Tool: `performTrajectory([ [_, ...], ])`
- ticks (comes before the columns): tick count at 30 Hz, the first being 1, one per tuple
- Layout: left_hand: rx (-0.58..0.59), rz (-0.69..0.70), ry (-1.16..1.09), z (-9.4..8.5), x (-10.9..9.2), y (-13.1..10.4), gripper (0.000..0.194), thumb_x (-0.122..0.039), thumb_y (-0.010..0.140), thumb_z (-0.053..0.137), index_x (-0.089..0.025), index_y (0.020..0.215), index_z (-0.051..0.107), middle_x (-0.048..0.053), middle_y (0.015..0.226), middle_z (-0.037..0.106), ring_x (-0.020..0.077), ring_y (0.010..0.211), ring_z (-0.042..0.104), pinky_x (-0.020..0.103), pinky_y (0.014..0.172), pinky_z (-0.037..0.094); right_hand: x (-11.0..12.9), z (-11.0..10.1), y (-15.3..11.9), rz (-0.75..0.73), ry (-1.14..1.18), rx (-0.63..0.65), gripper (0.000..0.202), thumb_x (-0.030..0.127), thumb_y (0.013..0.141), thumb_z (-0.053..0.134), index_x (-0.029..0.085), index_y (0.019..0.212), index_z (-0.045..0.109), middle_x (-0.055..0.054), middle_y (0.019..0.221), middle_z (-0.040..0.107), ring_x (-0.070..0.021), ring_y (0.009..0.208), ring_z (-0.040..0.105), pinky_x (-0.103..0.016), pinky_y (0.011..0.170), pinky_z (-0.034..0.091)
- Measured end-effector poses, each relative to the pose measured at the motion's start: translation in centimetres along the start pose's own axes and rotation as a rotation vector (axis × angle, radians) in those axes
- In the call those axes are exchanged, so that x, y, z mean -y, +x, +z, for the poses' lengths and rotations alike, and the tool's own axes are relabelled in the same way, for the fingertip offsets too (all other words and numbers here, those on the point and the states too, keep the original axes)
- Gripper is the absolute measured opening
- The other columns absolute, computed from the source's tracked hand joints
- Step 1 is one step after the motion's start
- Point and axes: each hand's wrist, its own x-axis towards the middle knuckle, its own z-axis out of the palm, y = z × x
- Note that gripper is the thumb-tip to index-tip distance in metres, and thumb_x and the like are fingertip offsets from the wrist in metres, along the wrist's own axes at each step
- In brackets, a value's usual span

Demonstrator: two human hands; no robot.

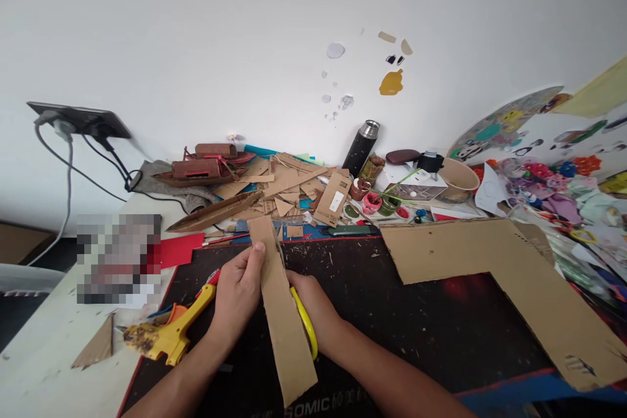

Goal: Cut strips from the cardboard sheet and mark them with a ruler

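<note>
A long strip of cardboard (284,330) stands tilted in front of me, above the black desk mat. My left hand (240,284) grips its left edge, thumb pressed on the face near the upper part. On the strip's other side, my right hand (313,307) is closed round scissors with a yellow handle (304,323). Part of the grey blade (279,249) shows along the strip's upper right edge; the rest of the scissors is hidden behind the cardboard and my fingers.
A yellow glue gun (171,330) lies left of my left arm. On the right rests a large L-shaped cardboard piece (460,251). Cardboard scraps (289,179), model boats (206,170), open paint pots (372,202) and a black thermos (361,147) line the wall.
</note>
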Motion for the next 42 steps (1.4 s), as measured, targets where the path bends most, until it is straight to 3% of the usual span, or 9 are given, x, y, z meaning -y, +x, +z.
performTrajectory([
  [13,0.006,0.001,-0.012,0.3,0.5,0.0,0.052,-0.069,0.090,0.053,-0.024,0.063,0.052,0.000,0.058,0.052,0.0169,0.053,0.045,0.027,0.045,0.037,-0.8,0.0,0.2,-0.042,-0.099,-0.007,0.027,0.045,0.098,0.064,0.024,0.099,0.081,-0.003,0.086,0.079,-0.0267,0.085,0.072,-0.031,0.073,0.052],
  [24,0.012,0.006,-0.026,0.5,1.2,-0.1,0.051,-0.067,0.092,0.054,-0.024,0.065,0.051,0.000,0.059,0.050,0.0166,0.054,0.045,0.027,0.046,0.035,-2.5,0.3,0.9,-0.019,-0.025,-0.015,0.026,0.043,0.096,0.066,0.021,0.089,0.078,-0.002,0.080,0.075,-0.0213,0.076,0.066,-0.029,0.068,0.046],
  [29,0.013,0.025,0.003,0.4,1.1,0.0,0.052,-0.067,0.092,0.054,-0.024,0.063,0.052,0.000,0.059,0.051,0.0168,0.054,0.045,0.027,0.048,0.037,-1.4,0.5,0.4,-0.077,-0.035,-0.005,0.031,0.049,0.097,0.063,0.021,0.088,0.075,-0.002,0.077,0.072,-0.0213,0.075,0.065,-0.029,0.067,0.048],
  [33,-0.070,0.069,0.030,-1.3,0.6,0.8,0.049,-0.062,0.096,0.054,-0.024,0.066,0.054,0.000,0.060,0.056,0.0179,0.055,0.049,0.028,0.049,0.038,0.4,0.4,-0.9,-0.238,-0.116,-0.033,0.034,0.054,0.091,0.074,0.020,0.087,0.073,-0.002,0.077,0.071,-0.0217,0.077,0.067,-0.029,0.068,0.051],
  [35,-0.216,0.141,0.052,-2.6,0.0,1.3,0.048,-0.058,0.100,0.051,-0.024,0.067,0.054,-0.001,0.059,0.054,0.0174,0.054,0.048,0.028,0.048,0.037,1.0,0.1,-1.6,-0.178,-0.134,-0.022,0.040,0.059,0.093,0.072,0.020,0.087,0.069,0.002,0.063,0.064,-0.0183,0.060,0.064,-0.026,0.057,0.048],
  [38,-0.419,0.400,0.216,-4.6,-0.6,1.8,0.050,-0.049,0.103,0.053,-0.026,0.061,0.041,-0.004,0.054,0.040,0.0146,0.051,0.040,0.028,0.048,0.030,1.3,-0.7,-2.4,-0.066,-0.106,0.016,0.049,0.070,0.092,0.068,0.022,0.090,0.060,0.009,0.047,0.051,-0.0138,0.037,0.051,-0.021,0.038,0.037],
  [40,-0.478,0.591,0.359,-5.3,-0.6,2.0,0.050,-0.043,0.104,0.056,-0.025,0.061,0.038,-0.006,0.052,0.035,0.0132,0.048,0.035,0.029,0.048,0.026,1.5,-1.3,-2.7,-0.091,-0.037,-0.011,0.055,0.076,0.088,0.070,0.022,0.090,0.057,0.010,0.048,0.050,-0.0124,0.035,0.050,-0.019,0.035,0.036],
  [42,-0.494,0.813,0.484,-5.4,-0.3,2.2,0.047,-0.038,0.106,0.059,-0.024,0.063,0.046,-0.007,0.051,0.038,0.0122,0.045,0.036,0.029,0.048,0.027,1.8,-1.8,-2.9,-0.142,0.048,-0.034,0.059,0.079,0.087,0.070,0.021,0.090,0.058,0.010,0.049,0.050,-0.0122,0.034,0.051,-0.020,0.034,0.039],
])
